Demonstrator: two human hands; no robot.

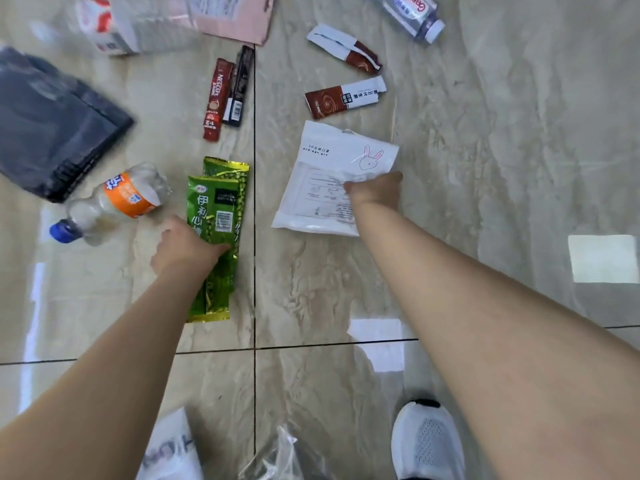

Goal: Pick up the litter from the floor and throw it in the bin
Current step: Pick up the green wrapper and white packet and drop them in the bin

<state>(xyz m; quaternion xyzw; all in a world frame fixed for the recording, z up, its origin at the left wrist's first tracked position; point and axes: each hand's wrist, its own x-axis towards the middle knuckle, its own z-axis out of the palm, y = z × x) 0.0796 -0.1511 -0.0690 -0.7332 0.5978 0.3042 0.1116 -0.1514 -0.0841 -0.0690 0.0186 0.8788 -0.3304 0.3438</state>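
Observation:
Litter lies across a glossy tiled floor. My left hand is closed on two green snack wrappers near their middle. My right hand pinches the right edge of a white plastic pouch with a rabbit drawing. An empty bottle with an orange label and blue cap lies just left of my left hand. Two red and black coffee sticks lie further up, and two brown-and-white sachets lie above the pouch. No bin is in view.
A dark grey bag lies at the left. A white carton, a pink envelope and a clear bottle lie along the top. My white shoe and clear plastic are at the bottom.

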